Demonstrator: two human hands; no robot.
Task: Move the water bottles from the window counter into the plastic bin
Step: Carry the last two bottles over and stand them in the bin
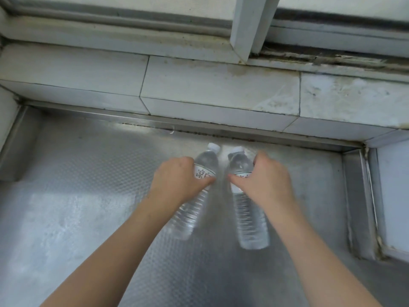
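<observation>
Two clear water bottles with white caps and white labels stand side by side on the patterned steel window counter (77,196). My left hand (177,180) is wrapped around the label of the left bottle (190,216). My right hand (267,180) grips the right bottle (250,220) at its label. Both bottles look upright, and I see them from above. No plastic bin is in view.
A tiled ledge (217,89) runs behind the counter, with a grimy window frame and track (247,29) above it. Raised steel rims border the counter at the left (15,140) and right (358,196).
</observation>
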